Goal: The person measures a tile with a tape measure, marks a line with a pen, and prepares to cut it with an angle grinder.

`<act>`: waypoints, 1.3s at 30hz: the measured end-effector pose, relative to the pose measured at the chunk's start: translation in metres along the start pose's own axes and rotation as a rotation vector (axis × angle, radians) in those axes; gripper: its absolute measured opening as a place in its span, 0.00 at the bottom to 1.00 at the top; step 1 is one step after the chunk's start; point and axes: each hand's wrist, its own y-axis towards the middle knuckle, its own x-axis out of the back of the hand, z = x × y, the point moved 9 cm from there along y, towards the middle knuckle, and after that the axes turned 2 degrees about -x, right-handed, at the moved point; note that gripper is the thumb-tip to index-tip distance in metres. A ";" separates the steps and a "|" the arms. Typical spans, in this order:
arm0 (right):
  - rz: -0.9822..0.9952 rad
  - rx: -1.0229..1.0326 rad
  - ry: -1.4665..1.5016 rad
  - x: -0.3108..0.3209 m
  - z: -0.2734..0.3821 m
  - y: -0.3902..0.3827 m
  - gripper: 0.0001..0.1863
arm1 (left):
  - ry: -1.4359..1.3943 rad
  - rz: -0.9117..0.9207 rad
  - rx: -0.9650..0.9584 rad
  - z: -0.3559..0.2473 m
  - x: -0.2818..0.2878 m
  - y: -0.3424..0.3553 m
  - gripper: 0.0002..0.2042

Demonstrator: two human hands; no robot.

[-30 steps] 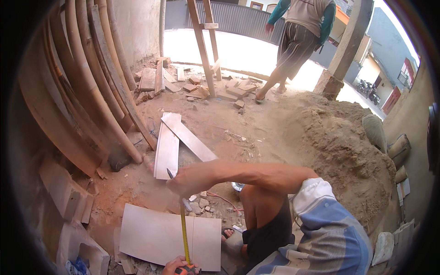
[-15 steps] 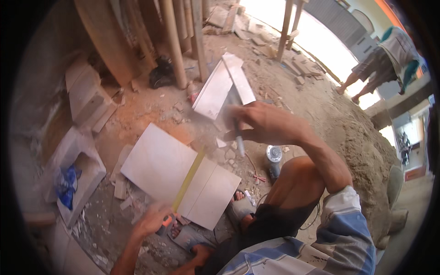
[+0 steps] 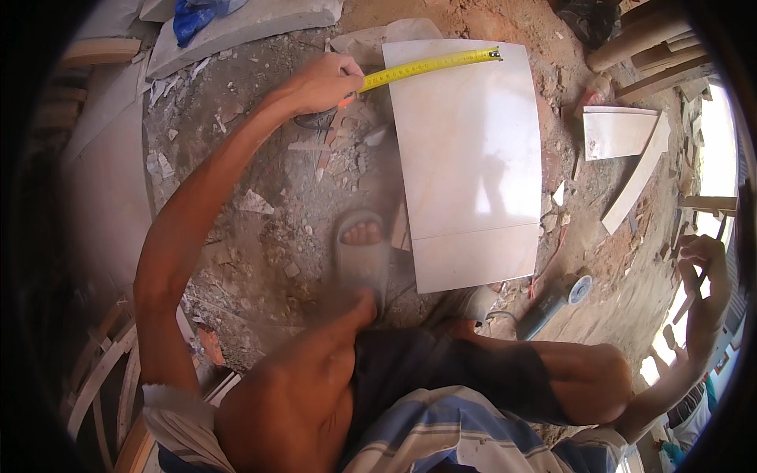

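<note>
My left hand (image 3: 325, 83) is closed around the case of a tape measure, beside the near-left corner of a large pale tile (image 3: 469, 150). The yellow tape blade (image 3: 430, 65) reaches from the case across the tile's far end, its metal hook lying free over the tile. A thin line crosses the tile close to its near end. My right hand (image 3: 702, 264) is raised away at the far right, fingers bent around a slim pen-like marker (image 3: 688, 303). Fine detail of the marker is lost against the bright background.
An angle grinder (image 3: 552, 309) lies on the ground right of the tile, near my knee. Cut tile pieces (image 3: 619, 132) lie further right by wooden posts. A pale slab (image 3: 260, 33) with blue plastic stands far left. Rubble covers the dirt floor, and another person (image 3: 688, 414) is at lower right.
My view has turned, so the tile now appears upright in the middle. My right hand has swung from above the tile out to the right. The tape now lies along the tile's far end.
</note>
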 end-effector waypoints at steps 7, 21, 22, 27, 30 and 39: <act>-0.005 0.203 0.042 -0.095 0.026 0.125 0.11 | 0.067 0.043 -0.007 0.006 0.004 0.049 0.17; -0.164 0.502 0.311 -0.276 0.067 0.268 0.23 | 0.308 0.193 -0.148 -0.025 -0.008 0.093 0.09; -0.155 0.521 0.318 -0.279 0.071 0.269 0.24 | 0.328 0.193 -0.195 -0.024 -0.008 0.094 0.09; -0.122 0.535 0.332 -0.287 0.075 0.273 0.25 | 0.231 0.146 -0.107 -0.010 -0.009 0.098 0.10; -0.133 0.514 0.326 -0.280 0.077 0.271 0.22 | 0.100 0.157 -0.029 -0.025 0.006 0.087 0.10; -0.207 0.606 0.621 -0.280 0.066 0.276 0.18 | 0.798 0.183 -0.541 -0.028 -0.020 0.098 0.12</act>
